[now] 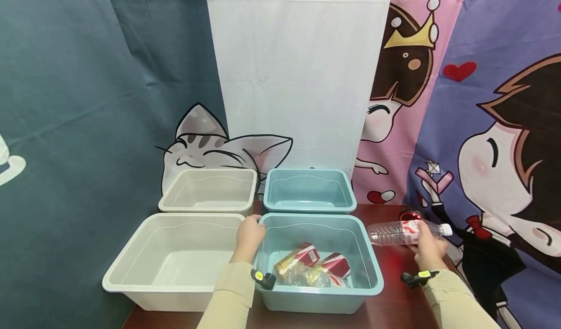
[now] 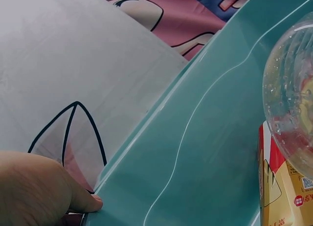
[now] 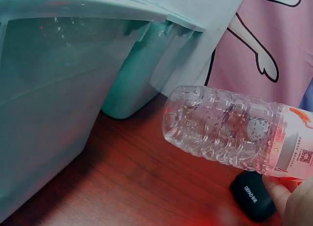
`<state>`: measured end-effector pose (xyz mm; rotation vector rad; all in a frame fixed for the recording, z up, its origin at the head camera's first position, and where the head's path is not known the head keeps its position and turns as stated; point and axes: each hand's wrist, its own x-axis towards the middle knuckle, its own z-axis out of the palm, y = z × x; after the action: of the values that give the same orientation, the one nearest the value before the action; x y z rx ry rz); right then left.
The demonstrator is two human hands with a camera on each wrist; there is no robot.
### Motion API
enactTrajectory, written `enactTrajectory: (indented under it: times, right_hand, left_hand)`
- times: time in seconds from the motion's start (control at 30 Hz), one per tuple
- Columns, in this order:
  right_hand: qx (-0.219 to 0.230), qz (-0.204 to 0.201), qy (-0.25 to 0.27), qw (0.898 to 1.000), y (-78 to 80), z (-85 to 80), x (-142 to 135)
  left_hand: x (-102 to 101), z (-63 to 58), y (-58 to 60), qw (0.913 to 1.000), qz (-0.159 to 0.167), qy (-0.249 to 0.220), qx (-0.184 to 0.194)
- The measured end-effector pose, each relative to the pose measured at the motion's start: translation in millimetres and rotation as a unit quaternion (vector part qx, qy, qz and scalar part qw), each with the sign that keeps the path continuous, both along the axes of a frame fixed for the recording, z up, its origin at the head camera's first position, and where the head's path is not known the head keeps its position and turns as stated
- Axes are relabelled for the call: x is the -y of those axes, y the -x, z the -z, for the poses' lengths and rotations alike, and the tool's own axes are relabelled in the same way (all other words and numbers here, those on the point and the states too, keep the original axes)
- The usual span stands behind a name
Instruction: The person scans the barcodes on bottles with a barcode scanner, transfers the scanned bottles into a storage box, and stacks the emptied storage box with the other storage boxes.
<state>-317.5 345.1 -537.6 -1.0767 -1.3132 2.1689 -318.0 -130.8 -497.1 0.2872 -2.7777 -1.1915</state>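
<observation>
My right hand (image 1: 429,247) grips a clear plastic bottle (image 1: 392,233) by its labelled part, to the right of the large blue bin (image 1: 373,275). The bottle lies sideways, white cap to the right, and its ribbed base points at the bin in the right wrist view. My left hand (image 1: 250,236) holds the bin's rim at the back left corner, the thumb (image 2: 83,196) on the rim in the left wrist view. Inside the bin are red and gold cartons (image 1: 308,255) and another clear bottle (image 1: 307,275), which partly covers them.
A large off-white bin (image 1: 115,273) stands to the left. Behind are a small off-white bin (image 1: 164,202) and a small blue bin (image 1: 268,192), near a printed curtain (image 1: 298,76). A black case (image 3: 253,195) sits on the red-brown table (image 3: 127,172) below the held bottle.
</observation>
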Motion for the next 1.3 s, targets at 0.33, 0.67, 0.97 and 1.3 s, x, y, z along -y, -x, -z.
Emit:
enactTrajectory:
  times: [0.33,0.67,0.97,1.3]
  right_hand:
    - [0.013,0.006,0.048,0.999,-0.4,12.0,-1]
    - [-0.006,0.025,0.087,0.996,1.2,18.9,-2]
    - [-0.011,0.031,0.087,0.996,1.4,19.3,-2]
    - [-0.041,0.063,0.060,0.995,8.2,12.0,0]
  left_hand:
    - [-1,0.7,-1.2,1.0000,-0.002,0.000,-0.007]
    - [-1,0.8,-2.2,1.0000,-0.002,-0.005,-0.004]
    - [-1,1.9,0.3,1.0000,-0.005,-0.002,-0.003]
    - [-1,-0.1,-0.9,1.0000,-0.008,0.000,-0.005]
